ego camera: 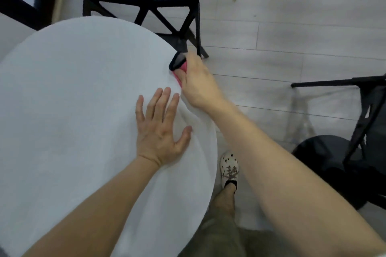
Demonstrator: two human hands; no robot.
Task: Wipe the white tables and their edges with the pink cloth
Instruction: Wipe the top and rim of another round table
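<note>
Pink cloth (pixel 181 70) gripped at white table (pixel 73 100) edge; grey plank floor (pixel 292 16).

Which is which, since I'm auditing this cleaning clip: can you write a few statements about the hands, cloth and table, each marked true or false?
1. The right hand holds the pink cloth against the edge of the table. True.
2. The left hand grips the cloth too. False: it lies flat on the tabletop with fingers spread, holding nothing.
3. The table is square. False: it is round.
4. A black chair stands on the far side of the table. True.
</note>
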